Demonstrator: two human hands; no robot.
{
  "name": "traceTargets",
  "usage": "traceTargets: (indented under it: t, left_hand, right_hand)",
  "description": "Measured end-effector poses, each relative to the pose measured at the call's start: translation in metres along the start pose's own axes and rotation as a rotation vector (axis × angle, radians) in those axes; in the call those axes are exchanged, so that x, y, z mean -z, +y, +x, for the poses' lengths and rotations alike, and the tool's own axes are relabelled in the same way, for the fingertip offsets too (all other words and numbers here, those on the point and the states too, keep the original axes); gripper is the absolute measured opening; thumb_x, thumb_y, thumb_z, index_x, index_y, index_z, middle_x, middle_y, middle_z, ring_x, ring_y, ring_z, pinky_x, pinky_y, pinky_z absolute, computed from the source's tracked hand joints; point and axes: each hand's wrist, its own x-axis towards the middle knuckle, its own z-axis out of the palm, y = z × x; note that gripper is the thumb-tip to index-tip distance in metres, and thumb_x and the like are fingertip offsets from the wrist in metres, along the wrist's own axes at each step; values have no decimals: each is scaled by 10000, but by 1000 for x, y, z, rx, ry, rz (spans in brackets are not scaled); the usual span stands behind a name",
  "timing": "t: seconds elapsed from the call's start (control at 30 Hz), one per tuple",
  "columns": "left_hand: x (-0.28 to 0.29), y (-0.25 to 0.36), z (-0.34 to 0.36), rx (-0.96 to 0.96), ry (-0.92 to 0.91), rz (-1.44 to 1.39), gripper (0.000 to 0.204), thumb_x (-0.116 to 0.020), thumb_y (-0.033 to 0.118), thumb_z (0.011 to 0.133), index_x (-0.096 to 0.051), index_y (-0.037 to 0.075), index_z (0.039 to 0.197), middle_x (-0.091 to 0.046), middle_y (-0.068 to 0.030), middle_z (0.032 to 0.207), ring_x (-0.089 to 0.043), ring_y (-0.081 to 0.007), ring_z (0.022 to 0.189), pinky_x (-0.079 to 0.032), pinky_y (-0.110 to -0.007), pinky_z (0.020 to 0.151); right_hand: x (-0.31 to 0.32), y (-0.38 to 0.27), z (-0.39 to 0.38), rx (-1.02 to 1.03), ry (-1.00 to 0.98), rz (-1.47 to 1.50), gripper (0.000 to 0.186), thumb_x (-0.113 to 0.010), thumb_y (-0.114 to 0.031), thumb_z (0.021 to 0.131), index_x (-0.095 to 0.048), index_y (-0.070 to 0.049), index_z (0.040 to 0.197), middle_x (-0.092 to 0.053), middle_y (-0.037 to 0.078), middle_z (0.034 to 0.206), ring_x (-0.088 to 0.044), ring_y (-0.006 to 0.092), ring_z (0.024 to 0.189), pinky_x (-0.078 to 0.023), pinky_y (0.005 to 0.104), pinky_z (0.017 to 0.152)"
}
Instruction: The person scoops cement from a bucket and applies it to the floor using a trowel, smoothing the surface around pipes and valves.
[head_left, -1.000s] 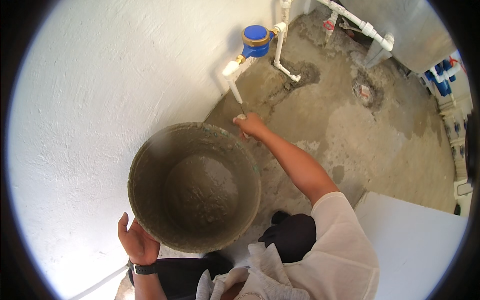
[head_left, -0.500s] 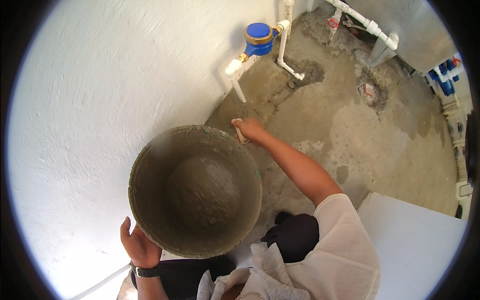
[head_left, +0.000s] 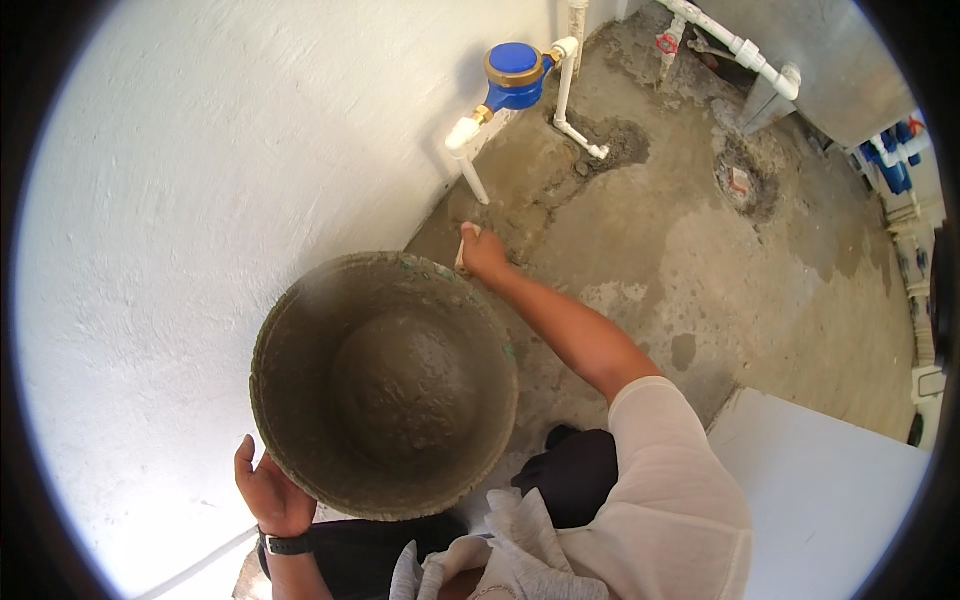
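A large round bucket (head_left: 385,400), crusted with grey cement, fills the middle of the view, its mouth facing up. Wet grey mortar (head_left: 410,375) coats its bottom. My left hand (head_left: 275,500) cups the outside of the bucket at its near left, thumb sticking out and the other fingers partly hidden behind the wall. Beyond the far right rim, my right hand (head_left: 484,250) is closed round a pale handle (head_left: 463,248). What the handle belongs to is hidden behind the bucket and hand.
A blue water meter (head_left: 515,75) on white pipes (head_left: 470,175) stands by the white wall (head_left: 170,200). Wet cement patches cover the floor (head_left: 690,270). A metal tank (head_left: 840,60) stands far right, with a red valve (head_left: 668,43) near it. A white panel (head_left: 820,480) lies near right.
My right hand, with the pale handle, has moved a little left and farther away. The bucket and my left hand have shifted slightly left in the view.
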Motion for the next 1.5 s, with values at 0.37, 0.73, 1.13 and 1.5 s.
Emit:
traceTargets:
  t: [0.37, 0.73, 1.13, 1.5]
  left_hand:
    - [0, 2, 1, -1, 10, 27, 654, -378, 501, 1054, -502, 6, 1463, -587, -182, 1476, -547, -366, 1356, -401, -530, 1161]
    - [-1, 2, 1, 6, 7, 31, 649, -378, 500, 1054, -534, -15, 1417, -636, -186, 1407, -598, -358, 1292, -445, -528, 1121]
    - [-2, 2, 3, 19, 27, -8, 616, -377, 477, 1056, -554, -23, 1368, -658, -185, 1366, -637, -352, 1243, -500, -517, 1067]
    - [2, 3, 5, 28, -53, 37, 592, -365, 468, 1059, -580, -7, 1340, -669, -192, 1355, -641, -346, 1247, -509, -524, 1050]
  right_hand:
    - [26, -2, -33, 141, -142, 26, 703, -532, -580, 1015, -690, 105, 1000, -708, 313, 995, -703, 435, 960, -524, 494, 847]
    - [127, -4, -14, -137, -477, -29, 504, -690, -472, 950, -730, 26, 881, -710, 149, 771, -696, 248, 696, -536, 402, 661]
    - [212, -13, -10, -215, -526, -314, 470, -749, -507, 910, -769, -40, 858, -694, 84, 694, -650, 160, 591, -514, 346, 532]
    - [215, 9, -20, -294, -450, -90, 470, -782, -488, 882, -762, -19, 879, -703, 99, 734, -657, 188, 585, -509, 347, 510]
